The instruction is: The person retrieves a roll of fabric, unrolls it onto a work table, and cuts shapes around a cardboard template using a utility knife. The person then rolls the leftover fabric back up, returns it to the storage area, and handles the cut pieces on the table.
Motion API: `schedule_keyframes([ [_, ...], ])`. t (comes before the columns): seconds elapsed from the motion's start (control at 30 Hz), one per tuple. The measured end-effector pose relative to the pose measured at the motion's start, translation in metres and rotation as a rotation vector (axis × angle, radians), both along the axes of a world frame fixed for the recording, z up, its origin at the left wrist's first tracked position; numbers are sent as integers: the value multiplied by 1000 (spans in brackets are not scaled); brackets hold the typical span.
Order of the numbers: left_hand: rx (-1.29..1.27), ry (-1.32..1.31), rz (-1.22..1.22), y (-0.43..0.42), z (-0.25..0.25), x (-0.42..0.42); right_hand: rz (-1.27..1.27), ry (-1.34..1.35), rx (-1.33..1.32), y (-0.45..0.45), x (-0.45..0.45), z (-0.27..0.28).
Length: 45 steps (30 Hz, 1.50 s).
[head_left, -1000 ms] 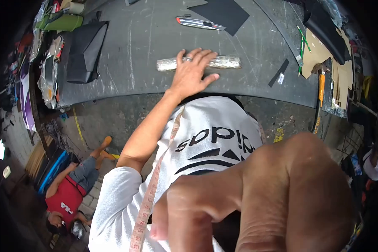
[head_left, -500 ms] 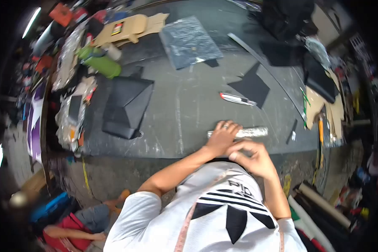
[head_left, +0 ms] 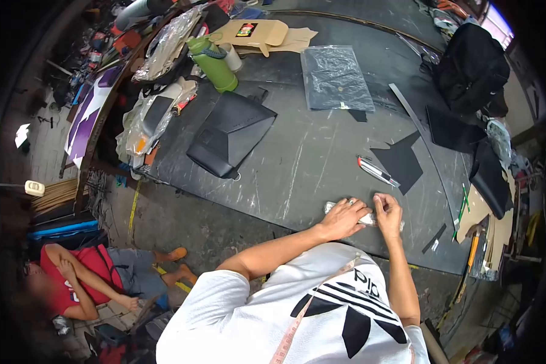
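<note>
At the near edge of the dark table, a shiny silver foil-like strip lies partly covered by my hands. My left hand, a ring on one finger, rests on top of it with the fingers stretched out flat. Just beside it, my right hand is at the strip's right end, thumb and forefinger pinched together and raised. Whatever might be between those fingertips is too small to make out. Beyond my hands lie a red and silver utility knife and a pointed black cut piece.
A black folded pouch, a green bottle and a clear plastic packet are on the table. A long metal ruler and a black backpack are at the right. A person in red is low on the left.
The camera view has swung, so the table appears shifted rightward and tilted. My right hand has gone from above my left wrist to the strip's right end, its fingers now pinched.
</note>
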<state>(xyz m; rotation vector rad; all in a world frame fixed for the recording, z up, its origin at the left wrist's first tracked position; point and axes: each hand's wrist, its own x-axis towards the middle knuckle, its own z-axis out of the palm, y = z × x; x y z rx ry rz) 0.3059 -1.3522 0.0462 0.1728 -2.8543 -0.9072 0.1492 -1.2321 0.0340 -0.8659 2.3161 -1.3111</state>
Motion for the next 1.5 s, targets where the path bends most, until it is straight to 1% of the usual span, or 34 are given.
schedule_keyframes([
  [0.1,-39,-25,35,-4,1,1,-32,77,51,-9,10,2],
  [0.23,-71,-52,27,-1,2,-1,48,285,82,-7,15,6],
  [0.27,-84,-44,38,-1,4,-2,53,282,120,-7,15,4],
  [0.3,-64,-39,-9,0,8,-2,65,282,150,-6,15,4],
  [0.33,-51,-73,10,-1,12,-3,29,283,170,-6,15,7],
  [0.37,-43,-108,38,-1,15,-5,51,270,180,-8,15,11],
  [0.4,-38,-106,15,0,14,-7,78,255,185,-8,15,13],
  [0.5,-53,-93,54,-1,10,-10,64,261,190,-7,15,11],
  [0.7,-75,-118,42,-1,5,-14,54,242,205,-7,14,8],
  [0.8,-84,-119,27,0,6,-14,67,305,187,-8,13,3],
  [0.83,-94,-105,44,1,11,-15,37,303,197,-8,13,9],
  [0.9,-108,-79,72,1,19,-18,-6,-46,88,-8,10,22],
  [0.93,-102,-78,41,0,18,-20,-26,-218,25,-4,7,25],
  [0.97,175,-97,118,-4,18,-23,-52,-218,28,4,-1,19],
  [1.0,447,-120,198,-11,18,-27,-186,-278,-236,12,-13,7],
  [1.03,447,-119,184,-19,15,-32,-310,-329,-503,22,-24,1],
  [1.1,536,-20,261,-40,7,-44,-478,-140,-355,72,-45,15],
  [1.13,535,-19,264,-49,10,-53,-540,-114,-282,101,-53,9],
  [1.17,466,-25,295,-59,15,-67,-596,-87,-208,128,-62,2],
  [1.2,396,-32,329,-67,17,-82,-654,24,-93,152,-66,-1],
  [1.23,418,49,291,-71,15,-97,-706,135,22,168,-64,3],
  [1.27,433,138,263,-77,13,-115,-703,271,133,181,-61,8],
  [1.3,405,147,263,-82,7,-133,-687,409,232,186,-57,18],
  [1.33,372,154,269,-86,-1,-150,-666,352,292,193,-57,15],
  [1.37,219,134,267,-91,-14,-169,-644,299,353,200,-60,10],
  [1.4,69,109,263,-90,-16,-183,-620,256,398,204,-62,6],
  [1.43,-8,52,299,-86,-18,-194,-602,216,447,207,-64,1],
  [1.47,-80,-6,329,-80,-14,-203,-581,224,431,207,-65,-3],
  [1.5,-85,-2,347,-75,-14,-207,-590,210,377,209,-65,-7],
])
